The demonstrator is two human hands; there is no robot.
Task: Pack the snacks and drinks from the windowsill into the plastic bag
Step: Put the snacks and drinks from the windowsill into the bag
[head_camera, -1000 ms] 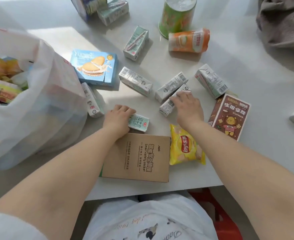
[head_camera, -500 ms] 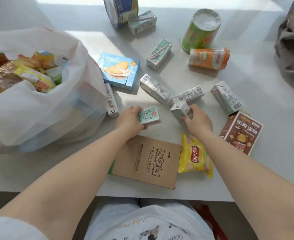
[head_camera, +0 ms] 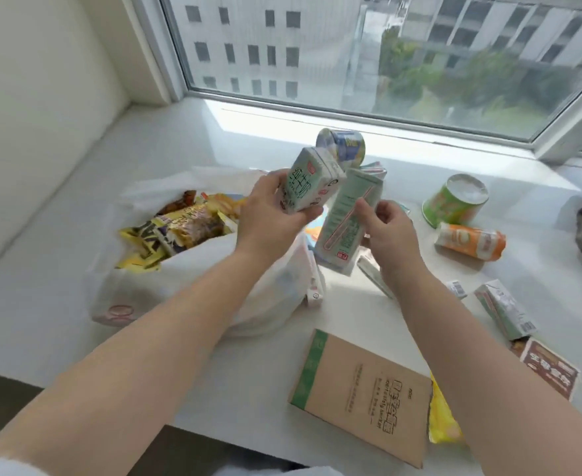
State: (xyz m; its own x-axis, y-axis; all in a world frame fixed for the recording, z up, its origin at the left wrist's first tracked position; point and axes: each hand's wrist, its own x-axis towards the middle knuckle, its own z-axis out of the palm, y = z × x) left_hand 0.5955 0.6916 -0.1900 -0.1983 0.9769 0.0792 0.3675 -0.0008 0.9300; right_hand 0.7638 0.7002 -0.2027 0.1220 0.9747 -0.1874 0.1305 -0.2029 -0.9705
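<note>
At the far left my white plastic bag [head_camera: 193,286] sits open on the white windowsill [head_camera: 59,269], yellow and brown snack packets [head_camera: 179,228] showing at its mouth. Just above its right rim my left hand [head_camera: 269,218] grips a pale green milk carton [head_camera: 312,185], fingers wrapped round its lower end. Beside it my right hand [head_camera: 389,228] pinches a second pale green carton with a straw [head_camera: 348,218], tilted and held clear of the sill. I judge the best move is to lower each carton in turn, flat onto the packets, so nothing gets crushed or tips out. Further right wait a green paper cup [head_camera: 454,201], an orange wrapped bottle [head_camera: 471,240], another carton lying flat [head_camera: 504,314] and a brown snack box [head_camera: 550,372]; near me lie a brown cardboard box [head_camera: 361,396] and a yellow crisp packet [head_camera: 442,424]. Nothing blocks the bag's mouth.
</note>
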